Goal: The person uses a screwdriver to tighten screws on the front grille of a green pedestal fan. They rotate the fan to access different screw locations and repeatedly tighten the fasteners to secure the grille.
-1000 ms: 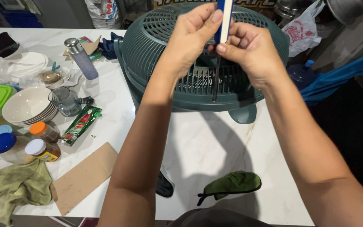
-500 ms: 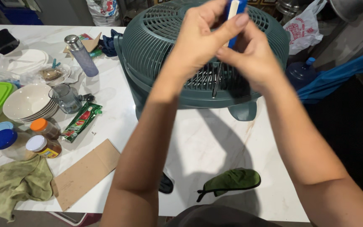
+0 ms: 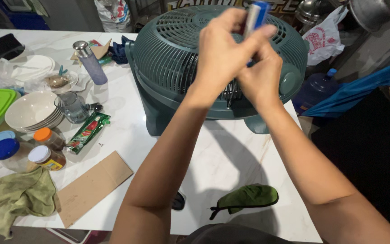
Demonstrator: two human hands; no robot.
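Blue-handled screwdriver [image 3: 254, 18] pinched upright by both hands [image 3: 242, 63], shaft at the green fan [image 3: 172, 58] grille; grille not yet off.

The fan [image 3: 177, 58] was dark green, the screwdriver handle [image 3: 256, 16] blue and white, the table [image 3: 231, 153] white marble, the upper-left bottle [image 3: 91, 63] purple.

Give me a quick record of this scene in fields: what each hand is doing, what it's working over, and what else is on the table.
left hand: closed around the blue-and-white handle of a screwdriver, held upright
right hand: gripping the same tool lower down
under the hands: dark green plastic box fan lying grille-up; the tool's shaft meets the grille
surface: white marble-look table
left side: stack of white bowls, brown cardboard piece, crumpled olive cloth
near edge: green fabric pouch
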